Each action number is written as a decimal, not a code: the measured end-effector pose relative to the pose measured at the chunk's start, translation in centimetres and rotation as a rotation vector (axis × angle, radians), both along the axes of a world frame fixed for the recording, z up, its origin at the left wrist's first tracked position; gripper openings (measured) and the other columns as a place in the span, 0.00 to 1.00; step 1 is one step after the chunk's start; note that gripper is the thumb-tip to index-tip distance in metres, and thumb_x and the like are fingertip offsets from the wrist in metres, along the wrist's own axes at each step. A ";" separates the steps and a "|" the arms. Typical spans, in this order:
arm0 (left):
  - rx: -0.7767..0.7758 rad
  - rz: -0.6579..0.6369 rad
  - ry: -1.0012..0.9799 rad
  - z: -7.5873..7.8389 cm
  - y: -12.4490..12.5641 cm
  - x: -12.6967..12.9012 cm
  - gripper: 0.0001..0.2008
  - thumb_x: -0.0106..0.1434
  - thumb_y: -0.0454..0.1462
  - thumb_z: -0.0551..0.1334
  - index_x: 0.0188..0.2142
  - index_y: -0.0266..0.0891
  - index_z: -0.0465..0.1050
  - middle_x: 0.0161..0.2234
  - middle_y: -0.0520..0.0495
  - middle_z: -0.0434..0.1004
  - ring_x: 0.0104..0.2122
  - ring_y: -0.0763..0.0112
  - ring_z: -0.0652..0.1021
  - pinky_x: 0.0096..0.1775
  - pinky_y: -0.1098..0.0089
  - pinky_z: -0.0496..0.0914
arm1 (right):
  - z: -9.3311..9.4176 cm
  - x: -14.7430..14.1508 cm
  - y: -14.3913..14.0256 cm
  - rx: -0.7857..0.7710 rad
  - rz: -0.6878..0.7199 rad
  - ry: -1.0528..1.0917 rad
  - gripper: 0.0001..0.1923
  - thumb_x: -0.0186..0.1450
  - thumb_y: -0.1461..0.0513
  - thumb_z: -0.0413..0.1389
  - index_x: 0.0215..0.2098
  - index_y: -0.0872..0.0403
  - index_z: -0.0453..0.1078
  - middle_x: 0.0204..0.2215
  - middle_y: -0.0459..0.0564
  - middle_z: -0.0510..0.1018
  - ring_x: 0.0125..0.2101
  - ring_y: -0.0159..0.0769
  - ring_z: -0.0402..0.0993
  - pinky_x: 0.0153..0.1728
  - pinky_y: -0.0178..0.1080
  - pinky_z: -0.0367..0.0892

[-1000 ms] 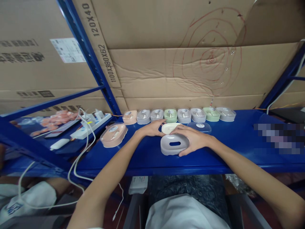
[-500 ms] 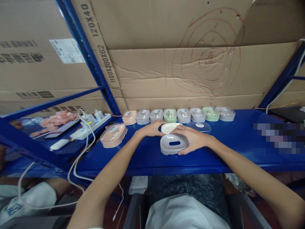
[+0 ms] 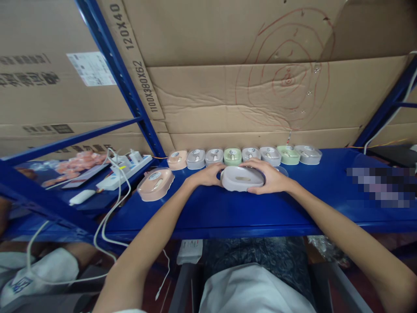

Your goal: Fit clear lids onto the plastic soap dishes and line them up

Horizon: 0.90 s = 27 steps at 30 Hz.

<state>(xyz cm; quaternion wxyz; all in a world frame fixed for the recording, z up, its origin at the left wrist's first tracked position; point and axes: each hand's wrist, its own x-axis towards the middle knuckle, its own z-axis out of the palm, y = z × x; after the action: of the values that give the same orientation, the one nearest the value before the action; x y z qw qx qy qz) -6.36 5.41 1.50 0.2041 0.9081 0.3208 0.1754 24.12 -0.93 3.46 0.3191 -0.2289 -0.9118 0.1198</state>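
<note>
Shifted back since the earlier frame, the grey slotted cover [image 3: 243, 185] now lies over the cream piece [image 3: 222, 178] above the blue counter [image 3: 202, 213]. At far left, a pink box [image 3: 155, 185] bears its clear top and round label; it looks complete, as do the eight boxes in the back row [image 3: 232, 157], running from peach to grey. Next, the left hand [image 3: 208, 174] grips the cream piece's left edge; the right hand [image 3: 271, 177] clasps the cover's right end. Whether the two parts are seated cannot be told. Partly behind the right hand lies a clear lid [image 3: 284, 171], not yet on.
</note>
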 end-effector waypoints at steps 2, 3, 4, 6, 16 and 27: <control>-0.033 -0.015 -0.018 0.3 -0.4 0.2 0.35 0.54 0.47 0.78 0.60 0.41 0.77 0.56 0.39 0.82 0.59 0.44 0.78 0.62 0.47 0.70 | -0.1 0.4 0.5 0.012 -0.059 0.032 0.38 0.61 0.49 0.71 0.67 0.50 0.70 0.57 0.59 0.77 0.57 0.57 0.74 0.60 0.60 0.69; -0.048 -0.020 -0.025 0.4 -0.6 0.3 0.37 0.54 0.48 0.79 0.61 0.42 0.76 0.56 0.39 0.82 0.60 0.43 0.77 0.62 0.47 0.70 | -0.2 0.6 0.8 0.019 -0.087 0.038 0.39 0.61 0.49 0.70 0.67 0.50 0.70 0.57 0.60 0.77 0.57 0.57 0.74 0.60 0.60 0.69; -0.061 -0.025 -0.029 0.5 -0.8 0.3 0.39 0.53 0.50 0.79 0.62 0.42 0.75 0.57 0.39 0.81 0.60 0.43 0.77 0.62 0.47 0.70 | -0.3 0.8 1.0 0.027 -0.112 0.036 0.39 0.61 0.49 0.70 0.67 0.50 0.70 0.56 0.60 0.77 0.57 0.58 0.74 0.59 0.61 0.69; -0.083 -0.034 -0.032 0.6 -1.1 0.4 0.42 0.52 0.52 0.80 0.63 0.43 0.74 0.57 0.38 0.81 0.60 0.43 0.78 0.61 0.46 0.71 | -0.5 0.9 1.3 0.039 -0.152 0.022 0.39 0.61 0.50 0.70 0.68 0.49 0.70 0.55 0.60 0.76 0.57 0.58 0.73 0.59 0.62 0.69; -0.130 -0.051 -0.017 1.0 -1.8 0.6 0.53 0.47 0.53 0.83 0.68 0.42 0.67 0.63 0.37 0.76 0.63 0.42 0.75 0.64 0.45 0.69 | -1.7 0.0 1.4 0.051 -0.165 -0.052 0.41 0.60 0.49 0.71 0.69 0.49 0.70 0.57 0.60 0.76 0.59 0.60 0.71 0.62 0.64 0.68; -0.046 0.018 0.014 1.5 -2.5 1.1 0.56 0.47 0.55 0.83 0.70 0.41 0.65 0.67 0.32 0.70 0.66 0.39 0.72 0.67 0.44 0.66 | -2.5 -0.7 1.7 0.064 -0.121 -0.123 0.42 0.61 0.48 0.72 0.70 0.50 0.69 0.57 0.61 0.77 0.59 0.59 0.72 0.62 0.64 0.68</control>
<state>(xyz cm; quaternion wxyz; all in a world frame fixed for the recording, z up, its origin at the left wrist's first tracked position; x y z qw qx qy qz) -5.26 2.95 3.02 0.2212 0.9014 0.3345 0.1635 23.44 0.75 1.01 0.2763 -0.2804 -0.9175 0.0570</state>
